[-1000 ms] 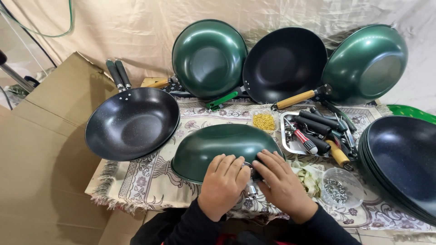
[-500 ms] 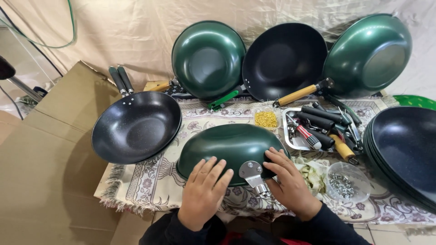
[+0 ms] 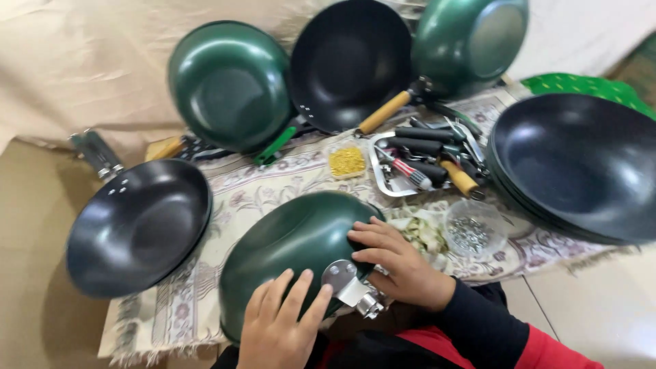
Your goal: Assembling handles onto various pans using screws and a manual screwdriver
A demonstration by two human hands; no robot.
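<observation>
left hand (image 3: 277,321) lies flat, fingers spread, on the near side of an upturned green wok (image 3: 294,246); not gripping, just pressing. right hand (image 3: 393,260) also open, fingers laid over the wok's right flank, nothing clasped. between the two hands a metal bracket (image 3: 348,287) sits on the wok's rim, touching the right hand's thumb side. the wok rests dome-up at the near edge of a patterned cloth (image 3: 260,191). left of it, a black wok (image 3: 137,225) sits open side up, handle pointing away. right of the hands, a clear bowl (image 3: 471,229) of small metal parts; beyond it a tray (image 3: 417,160) of handles and tools, and a yellow box (image 3: 346,160) beside the tray. far right, stacked dark woks (image 3: 574,167). at the back, three woks lean against the sheet: green (image 3: 229,82), black (image 3: 348,61), green (image 3: 468,41).
</observation>
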